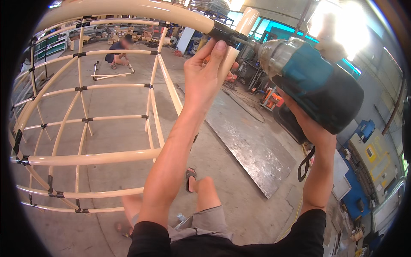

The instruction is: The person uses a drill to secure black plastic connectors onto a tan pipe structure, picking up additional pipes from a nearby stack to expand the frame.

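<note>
And there, my left hand (204,77) clasped the cream tube (231,58) just below the black joint (223,32), seemingly to steady it, while my right hand (309,123) gripped the teal drill (306,70), bit (245,41) levelled at the joint's right side.

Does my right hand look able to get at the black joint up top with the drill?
Likely yes. The right hand holds the drill raised, its bit pointing at the black joint, with nothing visible between them. The left hand grips the beige tube right beside it, so room looks tight.
</note>
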